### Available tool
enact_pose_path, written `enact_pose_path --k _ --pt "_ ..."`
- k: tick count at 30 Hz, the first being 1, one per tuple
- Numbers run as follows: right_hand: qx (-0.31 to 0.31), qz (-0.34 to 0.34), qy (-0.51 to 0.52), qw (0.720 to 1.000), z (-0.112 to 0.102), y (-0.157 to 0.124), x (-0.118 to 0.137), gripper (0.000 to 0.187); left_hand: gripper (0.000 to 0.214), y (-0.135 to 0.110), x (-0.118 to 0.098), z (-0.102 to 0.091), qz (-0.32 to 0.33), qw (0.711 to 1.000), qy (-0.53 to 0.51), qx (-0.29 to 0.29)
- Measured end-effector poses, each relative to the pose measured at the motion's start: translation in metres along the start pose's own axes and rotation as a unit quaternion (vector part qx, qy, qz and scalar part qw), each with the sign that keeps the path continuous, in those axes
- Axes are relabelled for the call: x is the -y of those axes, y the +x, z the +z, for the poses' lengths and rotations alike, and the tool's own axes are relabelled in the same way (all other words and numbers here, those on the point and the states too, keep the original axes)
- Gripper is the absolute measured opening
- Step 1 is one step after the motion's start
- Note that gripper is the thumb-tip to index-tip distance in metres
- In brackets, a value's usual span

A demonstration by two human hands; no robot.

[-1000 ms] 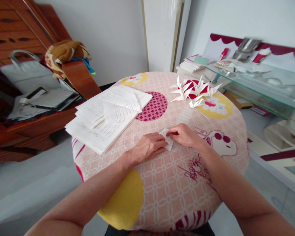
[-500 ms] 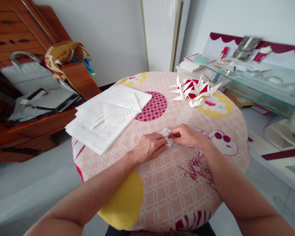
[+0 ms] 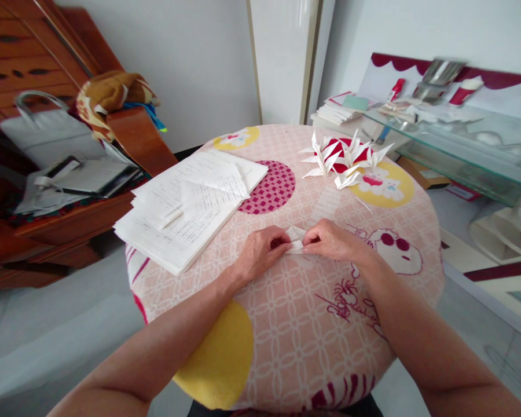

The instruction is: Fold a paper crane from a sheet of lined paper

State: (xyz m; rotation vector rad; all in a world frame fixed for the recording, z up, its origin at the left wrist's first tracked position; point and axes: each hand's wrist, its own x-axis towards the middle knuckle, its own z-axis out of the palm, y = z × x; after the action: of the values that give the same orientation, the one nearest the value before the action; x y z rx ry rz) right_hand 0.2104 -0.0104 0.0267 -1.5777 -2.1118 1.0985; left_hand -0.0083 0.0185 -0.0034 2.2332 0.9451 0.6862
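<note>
A small folded piece of paper (image 3: 296, 236) with printing on it lies on the table between my two hands. My left hand (image 3: 264, 248) pinches its left edge, thumb and fingers closed together. On the opposite side, my right hand (image 3: 325, 238) grips the right edge with thumb and forefinger. Several white folded paper cranes (image 3: 345, 155) stand in a cluster beyond my right hand. To the left of my hands is a stack of written paper sheets (image 3: 191, 202), with a loose folded sheet (image 3: 217, 188) on top.
A patterned pink cloth covers the round table (image 3: 286, 324). At the right, a glass shelf (image 3: 460, 145) holds cups and papers, beside a pile of booklets (image 3: 338, 110). On the left, a wooden bench (image 3: 143, 142) bears a grey bag (image 3: 47, 130) and a brown cloth (image 3: 115, 95).
My left hand has turned from lying flatter over the paper to pinching its left edge. My right hand has shifted slightly right, and more of the paper shows between them.
</note>
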Motion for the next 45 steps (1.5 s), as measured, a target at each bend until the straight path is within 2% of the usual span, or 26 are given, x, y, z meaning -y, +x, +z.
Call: enact_pose_path --k 9,16,32,45 --pt "-0.010 0.082 0.047 0.995 0.004 0.000 0.006 0.021 0.008 0.007 0.000 0.006 -0.077 0.992 -0.094 -0.020" --pt "-0.009 0.122 0.085 0.989 0.006 0.001 0.008 0.022 0.008 0.009 0.000 0.008 -0.088 0.993 -0.082 -0.020" --pt "-0.032 0.148 0.005 0.988 0.015 0.006 0.006 0.027 0.012 0.008 0.001 0.012 -0.081 0.995 -0.042 -0.031" --pt "-0.060 0.123 -0.061 0.989 0.014 0.005 0.014 0.028 0.013 0.009 -0.002 0.011 -0.084 0.996 -0.002 -0.023"
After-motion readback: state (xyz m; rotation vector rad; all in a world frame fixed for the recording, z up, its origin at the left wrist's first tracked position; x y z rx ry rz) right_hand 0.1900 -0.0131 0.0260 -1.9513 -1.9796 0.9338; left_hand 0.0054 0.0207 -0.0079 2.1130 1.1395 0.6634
